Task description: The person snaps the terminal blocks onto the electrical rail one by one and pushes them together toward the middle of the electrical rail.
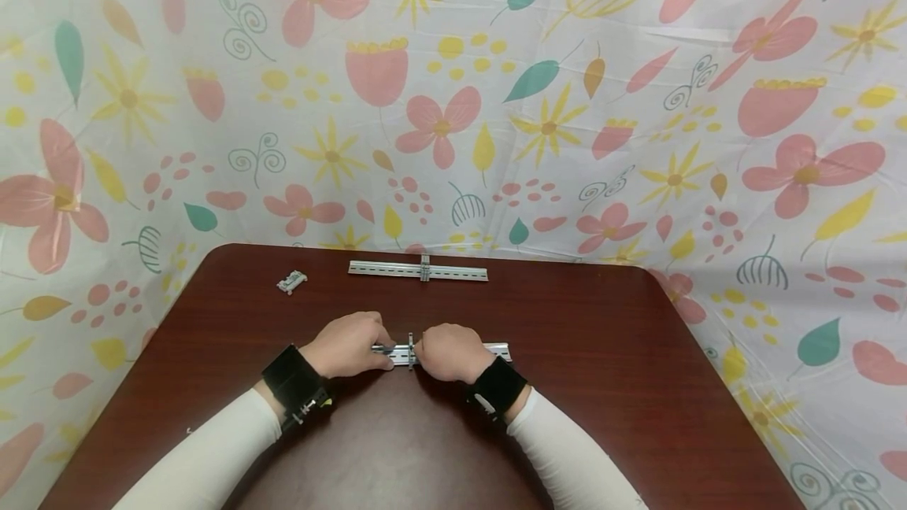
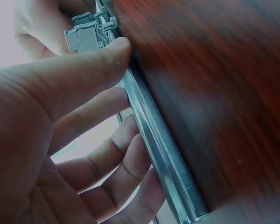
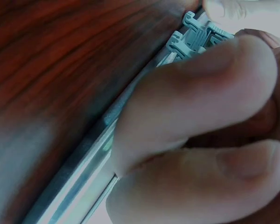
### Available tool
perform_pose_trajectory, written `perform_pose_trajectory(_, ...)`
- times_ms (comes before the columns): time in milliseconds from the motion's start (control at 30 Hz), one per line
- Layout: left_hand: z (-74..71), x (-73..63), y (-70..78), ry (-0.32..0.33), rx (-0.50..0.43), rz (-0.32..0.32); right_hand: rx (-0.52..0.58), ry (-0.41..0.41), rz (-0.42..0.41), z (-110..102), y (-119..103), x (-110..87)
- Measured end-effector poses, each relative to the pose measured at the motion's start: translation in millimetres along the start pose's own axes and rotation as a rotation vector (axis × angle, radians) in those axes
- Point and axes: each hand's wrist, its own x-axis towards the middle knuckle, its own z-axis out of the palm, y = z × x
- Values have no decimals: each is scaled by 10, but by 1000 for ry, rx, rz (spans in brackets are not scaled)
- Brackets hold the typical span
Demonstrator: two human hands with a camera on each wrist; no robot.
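A slotted metal DIN rail (image 1: 501, 350) lies crosswise before me on the table, with a grey terminal block (image 1: 411, 352) standing across it. My left hand (image 1: 350, 346) holds the rail left of the block, thumb on one edge and fingertips along the other; the left wrist view shows this thumb (image 2: 114, 49) close to the block. Curled at the block's right side is my right hand (image 1: 449, 352), its fingertips against the block. In the right wrist view its bent fingers (image 3: 196, 98) cover part of the rail and block; the thumb's contact is hidden.
Farther back on the dark wooden table (image 1: 581, 337) lies a second DIN rail (image 1: 383, 268) carrying upright grey blocks (image 1: 425, 267). A loose grey terminal block (image 1: 291, 282) sits at the back left. A flower-patterned curtain (image 1: 453, 101) hangs behind the table.
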Motion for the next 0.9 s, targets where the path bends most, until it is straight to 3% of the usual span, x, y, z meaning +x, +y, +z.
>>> perform_pose_trajectory(267,-9,10,10,2,-3,3,-47,25,8,41,-9,-11)
perform_pose_trajectory(900,11,-6,23,7,-8,3,44,28,-3,37,7,-46)
